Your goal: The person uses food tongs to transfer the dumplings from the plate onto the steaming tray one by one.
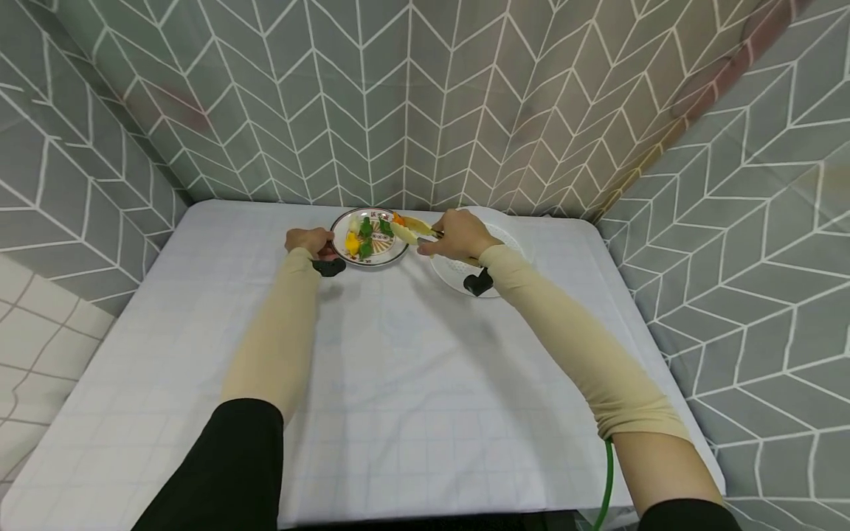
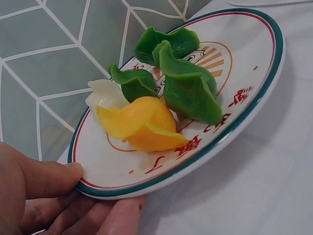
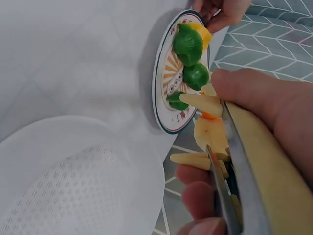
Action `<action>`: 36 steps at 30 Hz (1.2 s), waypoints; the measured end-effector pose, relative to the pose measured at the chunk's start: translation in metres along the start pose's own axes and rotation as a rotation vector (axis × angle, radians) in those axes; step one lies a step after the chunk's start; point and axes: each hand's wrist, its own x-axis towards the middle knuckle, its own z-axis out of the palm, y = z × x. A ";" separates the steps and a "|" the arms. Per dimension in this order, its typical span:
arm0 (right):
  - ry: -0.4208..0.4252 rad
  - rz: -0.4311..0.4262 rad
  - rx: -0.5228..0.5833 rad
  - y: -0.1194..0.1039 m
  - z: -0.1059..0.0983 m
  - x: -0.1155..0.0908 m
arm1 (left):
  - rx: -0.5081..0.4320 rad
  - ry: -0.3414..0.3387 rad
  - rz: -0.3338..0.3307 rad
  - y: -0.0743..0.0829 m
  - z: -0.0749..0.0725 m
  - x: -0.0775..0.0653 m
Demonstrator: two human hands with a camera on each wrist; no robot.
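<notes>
My left hand (image 1: 310,241) holds the rim of a patterned plate (image 2: 115,183), thumb on top and fingers beneath. Three green dumplings (image 2: 188,88), a yellow dumpling (image 2: 144,125) and a white dumpling (image 2: 105,95) lie on it. In my right hand (image 1: 461,234) is a pair of metal tongs (image 3: 237,161) with cream, finger-like ends, reaching over the plate's right side. An orange dumpling (image 3: 209,116) shows at those ends, partly covered; whether they squeeze it or it rests on the plate, I cannot tell.
A white perforated strainer or tray (image 1: 458,276) lies on the table right of the plate, under my right hand. White cloth (image 1: 398,383) covers the table. Patterned grey curtains or panels (image 1: 385,96) stand behind and at both sides. A green cable (image 1: 607,479) hangs by my right elbow.
</notes>
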 end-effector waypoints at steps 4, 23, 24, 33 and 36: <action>-0.003 0.003 0.012 0.005 -0.009 -0.005 | 0.015 -0.011 0.009 0.000 -0.001 -0.003; 0.033 0.080 0.048 0.057 -0.036 -0.030 | -0.003 0.002 0.007 -0.003 0.002 0.010; 0.029 0.086 0.051 0.060 -0.035 -0.031 | -0.001 0.007 0.003 -0.003 0.002 0.011; 0.029 0.157 0.058 0.084 -0.029 -0.041 | -0.015 0.002 -0.006 -0.002 0.003 0.006; 0.013 0.180 0.050 0.090 -0.025 -0.042 | -0.030 -0.009 -0.009 -0.002 0.003 0.003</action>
